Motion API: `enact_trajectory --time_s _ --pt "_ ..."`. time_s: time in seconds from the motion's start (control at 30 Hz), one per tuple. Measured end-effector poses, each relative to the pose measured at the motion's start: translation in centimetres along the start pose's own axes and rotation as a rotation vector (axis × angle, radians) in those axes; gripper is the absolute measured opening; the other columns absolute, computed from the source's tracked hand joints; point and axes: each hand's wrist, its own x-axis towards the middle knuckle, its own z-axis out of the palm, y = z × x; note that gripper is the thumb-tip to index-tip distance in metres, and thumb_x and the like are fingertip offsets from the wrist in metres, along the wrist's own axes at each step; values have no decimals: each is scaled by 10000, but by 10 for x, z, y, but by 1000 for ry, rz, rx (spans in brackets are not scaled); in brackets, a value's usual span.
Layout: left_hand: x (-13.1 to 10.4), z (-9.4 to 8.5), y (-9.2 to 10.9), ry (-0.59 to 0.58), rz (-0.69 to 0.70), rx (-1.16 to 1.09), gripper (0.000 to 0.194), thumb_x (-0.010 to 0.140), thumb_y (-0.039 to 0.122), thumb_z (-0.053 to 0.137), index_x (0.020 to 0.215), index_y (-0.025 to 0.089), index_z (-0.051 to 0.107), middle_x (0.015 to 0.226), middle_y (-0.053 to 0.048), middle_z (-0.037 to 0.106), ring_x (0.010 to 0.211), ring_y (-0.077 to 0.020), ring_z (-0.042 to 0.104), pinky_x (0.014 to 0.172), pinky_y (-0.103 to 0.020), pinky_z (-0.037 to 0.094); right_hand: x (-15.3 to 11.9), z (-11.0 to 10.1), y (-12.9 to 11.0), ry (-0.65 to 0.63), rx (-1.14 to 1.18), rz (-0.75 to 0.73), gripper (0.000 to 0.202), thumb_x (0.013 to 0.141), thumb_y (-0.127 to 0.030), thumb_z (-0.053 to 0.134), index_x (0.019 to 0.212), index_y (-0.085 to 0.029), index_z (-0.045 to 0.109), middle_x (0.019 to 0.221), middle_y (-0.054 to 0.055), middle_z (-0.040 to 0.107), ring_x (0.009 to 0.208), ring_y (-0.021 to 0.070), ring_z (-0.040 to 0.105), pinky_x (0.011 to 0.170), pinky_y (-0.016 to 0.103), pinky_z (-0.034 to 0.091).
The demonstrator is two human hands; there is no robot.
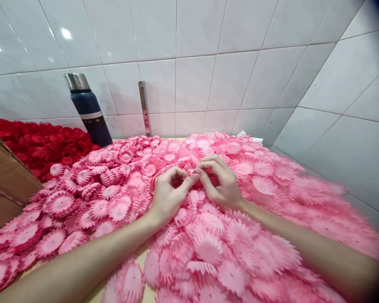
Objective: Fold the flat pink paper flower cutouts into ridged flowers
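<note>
Above the middle of the pile, my left hand (171, 191) is closed, thumb and forefinger pinched together. My right hand (220, 182) meets it fingertip to fingertip, also in a pinch. Between the tips a bit of a pink artificial flower petal piece (191, 172) shows; the fingers hide most of it. All around both hands lie loose pink petal pieces (208, 248), round with fringed, scalloped edges. Left of my left hand, flower pieces with curled, darker pink edges (61, 203) are heaped, some with a small hole in the centre.
A dark blue bottle (93, 113) with a steel cap stands tilted in view at the back left. Beside it is a heap of red flower pieces (41, 145). A cardboard box (6, 181) borders the left. Behind, a metal strip (144, 107) is fixed to the tiled wall (196, 80).
</note>
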Motion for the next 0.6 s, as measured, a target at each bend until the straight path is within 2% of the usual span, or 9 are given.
enact_trajectory --time_s 0.37,0.53,0.6 --pt "1 0 4 -89 -36 -92 268 808 340 625 642 166 504 639 22 480 597 -102 431 584 -236 365 1 2 -5 46 13 88 95 879 -135 476 808 -195 499 811 41 506 739 167 505 632 321 438" --pt "-2 -1 5 -135 -59 -86 306 785 361 650 623 168 476 578 40 446 528 -85 383 515 -227 313 0 0 3 181 -8 376 132 926 -235 423 811 -207 482 771 19 474 701 163 464 650 337 419" --pt "-2 -1 5 -109 -77 -135 305 792 342 636 609 167 467 576 42 440 536 -83 390 528 -221 327 -1 0 5 174 29 412 95 924 -257 437 864 -211 495 814 23 499 731 163 484 684 346 432"
